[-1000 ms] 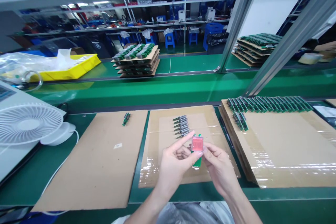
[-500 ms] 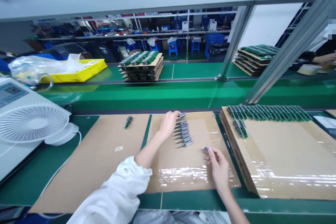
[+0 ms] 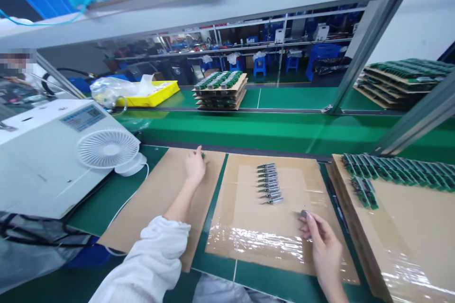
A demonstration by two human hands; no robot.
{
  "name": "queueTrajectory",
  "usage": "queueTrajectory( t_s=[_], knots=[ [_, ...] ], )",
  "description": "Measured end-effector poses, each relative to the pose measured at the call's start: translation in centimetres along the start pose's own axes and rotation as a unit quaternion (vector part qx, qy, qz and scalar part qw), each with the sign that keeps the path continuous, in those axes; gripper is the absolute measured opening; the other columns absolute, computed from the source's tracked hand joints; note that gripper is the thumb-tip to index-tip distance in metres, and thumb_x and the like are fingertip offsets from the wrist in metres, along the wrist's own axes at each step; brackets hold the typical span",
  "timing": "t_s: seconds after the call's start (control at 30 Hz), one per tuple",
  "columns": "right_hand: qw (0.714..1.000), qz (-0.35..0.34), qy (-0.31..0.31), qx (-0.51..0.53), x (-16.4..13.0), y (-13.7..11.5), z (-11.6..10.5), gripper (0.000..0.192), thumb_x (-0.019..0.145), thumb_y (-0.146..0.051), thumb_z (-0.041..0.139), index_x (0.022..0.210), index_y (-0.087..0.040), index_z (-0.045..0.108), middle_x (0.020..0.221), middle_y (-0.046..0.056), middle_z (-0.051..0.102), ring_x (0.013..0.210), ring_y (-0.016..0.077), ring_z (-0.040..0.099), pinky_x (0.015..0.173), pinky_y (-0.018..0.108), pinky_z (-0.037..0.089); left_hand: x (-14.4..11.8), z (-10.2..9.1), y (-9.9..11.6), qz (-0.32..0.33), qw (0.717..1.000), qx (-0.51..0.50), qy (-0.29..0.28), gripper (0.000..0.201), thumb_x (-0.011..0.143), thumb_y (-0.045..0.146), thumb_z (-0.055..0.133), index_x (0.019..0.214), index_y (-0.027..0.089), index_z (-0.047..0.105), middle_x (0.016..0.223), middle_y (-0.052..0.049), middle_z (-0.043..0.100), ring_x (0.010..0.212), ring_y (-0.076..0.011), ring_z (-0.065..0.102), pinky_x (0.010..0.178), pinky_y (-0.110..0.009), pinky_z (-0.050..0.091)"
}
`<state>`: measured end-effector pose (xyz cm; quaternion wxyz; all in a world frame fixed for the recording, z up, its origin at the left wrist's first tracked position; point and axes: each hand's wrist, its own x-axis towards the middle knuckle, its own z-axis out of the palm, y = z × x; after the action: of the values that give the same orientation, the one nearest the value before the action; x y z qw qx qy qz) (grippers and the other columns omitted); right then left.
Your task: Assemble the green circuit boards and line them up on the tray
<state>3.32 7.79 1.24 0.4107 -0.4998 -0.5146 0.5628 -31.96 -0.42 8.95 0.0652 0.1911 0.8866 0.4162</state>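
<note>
My left hand [image 3: 195,166] reaches out in a white sleeve over the left cardboard sheet [image 3: 156,199]. Its fingertips are closed on a small green circuit board [image 3: 203,155], of which only a sliver shows. My right hand [image 3: 320,241] rests on the taped middle cardboard sheet [image 3: 249,236] and pinches a small grey metal part [image 3: 304,214] between thumb and fingers. A row of several similar metal parts [image 3: 269,182] lies on that sheet, between my two hands.
At left stand a white machine [image 3: 42,151] and a small white fan [image 3: 108,148]. The right cardboard [image 3: 408,227] carries rows of green boards [image 3: 391,170]. Beyond the green belt [image 3: 249,130] are a yellow tray [image 3: 156,94] and stacks of boards [image 3: 220,87]. A slanted metal post [image 3: 355,57] rises at right.
Both hands held a red-topped piece a second ago. My left hand then went to the row of metal parts and now left to the green board. The view swung left.
</note>
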Motion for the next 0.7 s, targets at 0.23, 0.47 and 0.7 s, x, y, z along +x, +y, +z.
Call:
queueTrajectory(
  t_s=[0.23, 0.47, 0.7],
  knots=[
    [1.0, 0.016, 0.002, 0.025, -0.3, -1.5, 0.3, 0.043, 0.069, -0.049, 0.069, 0.093, -0.013, 0.066, 0.078, 0.006, 0.071, 0.055, 0.0153, 0.059, 0.06, 0.03, 0.051, -2.5, -0.3, 0.6, -0.107, 0.929, -0.322, -0.146, 0.02, 0.088, 0.016, 0.053, 0.107, 0.012, 0.057, 0.093, -0.007, 0.063, 0.073, -0.0116, 0.058, 0.074, -0.029, 0.048],
    [0.998, -0.026, -0.031, 0.042, -1.4, -5.9, 1.9, 0.036, 0.069, -0.045, 0.071, 0.088, -0.013, 0.07, 0.072, 0.007, 0.072, 0.051, 0.0162, 0.06, 0.052, 0.03, 0.053, -10.6, 1.3, 5.9, -0.167, 0.748, -0.548, -0.335, 0.02, 0.092, 0.016, 0.045, 0.101, 0.006, 0.06, 0.091, -0.012, 0.057, 0.064, -0.0066, 0.049, 0.057, -0.017, 0.044],
    [0.993, -0.089, -0.059, 0.056, -2.3, -9.0, 3.2, 0.024, 0.076, -0.036, 0.067, 0.089, -0.017, 0.07, 0.076, 0.006, 0.072, 0.062, 0.0172, 0.066, 0.058, 0.03, 0.058, -15.9, 1.9, 8.8, -0.243, 0.62, -0.612, -0.426, 0.021, 0.089, 0.022, 0.054, 0.097, 0.004, 0.063, 0.086, -0.012, 0.06, 0.066, -0.0096, 0.055, 0.061, -0.019, 0.051]
  ],
)
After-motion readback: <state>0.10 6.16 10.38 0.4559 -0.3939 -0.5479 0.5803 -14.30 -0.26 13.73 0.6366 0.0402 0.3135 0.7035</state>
